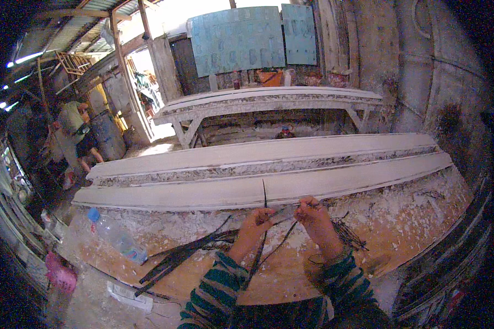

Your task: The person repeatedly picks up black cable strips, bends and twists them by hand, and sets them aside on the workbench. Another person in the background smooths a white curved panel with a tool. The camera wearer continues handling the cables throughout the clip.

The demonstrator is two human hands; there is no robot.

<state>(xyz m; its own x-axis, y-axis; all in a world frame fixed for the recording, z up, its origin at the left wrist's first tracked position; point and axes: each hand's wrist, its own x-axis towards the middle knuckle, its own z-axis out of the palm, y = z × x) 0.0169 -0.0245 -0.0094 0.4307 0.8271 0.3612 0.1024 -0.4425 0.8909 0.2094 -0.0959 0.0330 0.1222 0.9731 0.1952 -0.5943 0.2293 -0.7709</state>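
Note:
Between the fingers of my left hand [254, 226] is a dark thin strip [264, 193]. Its tip points up over the near white moulding [203, 192], and its tail runs down toward the table's front edge. My right hand [316, 220] is beside it, fingertips pinched together. A thin dark strand seems to run between both hands; what the right fingers grip is too small to make out. A bundle of dark strips [184, 255] lies left of my left wrist. Finer dark strands [350, 234] lie in a tangle beside my right wrist.
A clear plastic bottle [115, 237] with a blue cap lies on the dusty wooden table [291, 279] at left. A second long white moulding [291, 149] runs behind the near one. Farther back stand a white-crusted bench [269, 103] and an orange container [270, 78]. A person [82, 131] is at far left.

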